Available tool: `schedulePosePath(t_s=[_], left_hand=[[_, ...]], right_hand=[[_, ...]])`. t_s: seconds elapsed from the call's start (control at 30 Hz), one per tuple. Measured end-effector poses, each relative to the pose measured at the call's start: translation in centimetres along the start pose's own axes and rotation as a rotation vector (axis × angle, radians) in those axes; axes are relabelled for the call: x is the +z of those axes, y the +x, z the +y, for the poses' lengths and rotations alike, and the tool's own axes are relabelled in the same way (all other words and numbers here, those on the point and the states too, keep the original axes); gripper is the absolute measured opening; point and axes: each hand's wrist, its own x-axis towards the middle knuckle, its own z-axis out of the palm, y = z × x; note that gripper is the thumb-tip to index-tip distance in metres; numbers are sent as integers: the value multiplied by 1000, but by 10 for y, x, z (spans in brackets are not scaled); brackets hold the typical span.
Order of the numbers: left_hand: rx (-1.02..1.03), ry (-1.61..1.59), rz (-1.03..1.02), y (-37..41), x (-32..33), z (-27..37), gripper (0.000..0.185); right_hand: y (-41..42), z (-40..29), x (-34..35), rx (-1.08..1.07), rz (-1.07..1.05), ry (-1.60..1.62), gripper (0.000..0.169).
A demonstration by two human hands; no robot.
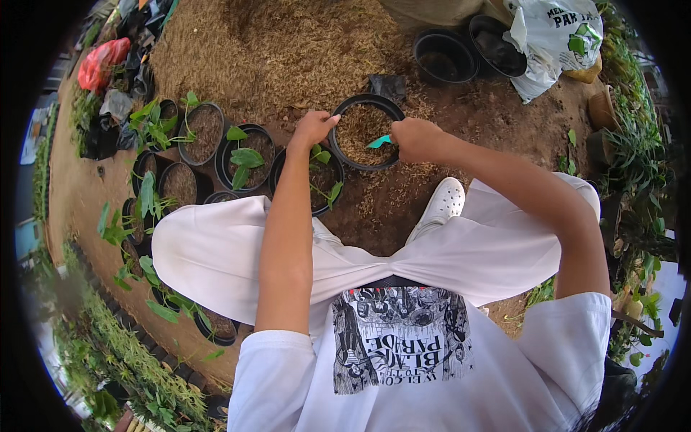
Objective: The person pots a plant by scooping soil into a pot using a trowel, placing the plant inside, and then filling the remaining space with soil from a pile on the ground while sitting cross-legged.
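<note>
A round black plastic plant pot stands on the soil in front of me, with loose husks inside. My left hand grips its left rim, thumb over the edge. At its right side my right hand is closed on a small turquoise trowel, whose blade points down into the husks; its handle is hidden in my fist. Just below my left hand stands a potted leafy seedling, partly behind my forearm. Another seedling pot is to its left.
A large heap of husks lies beyond the pots. Several potted seedlings line the left side. Two black pots and a white plastic bag are at upper right. A black plastic piece lies behind the pot.
</note>
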Motion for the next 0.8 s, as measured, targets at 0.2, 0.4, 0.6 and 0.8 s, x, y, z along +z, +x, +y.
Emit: schedulePosePath(t_s=[0.2, 0.4, 0.6, 0.8], left_hand=[[-39, 20, -12, 8, -2, -2, 42], [-14, 52, 6, 8, 2, 1, 41], [34, -93, 52, 22, 9, -31, 41], [23, 69, 39, 13, 7, -8, 42]], right_hand=[[9, -16, -35, 63, 53, 10, 31], [-1, -10, -46, 62, 117, 37, 29], [4, -19, -31, 32, 182, 57, 33], [15, -14, -28, 96, 56, 39, 31]])
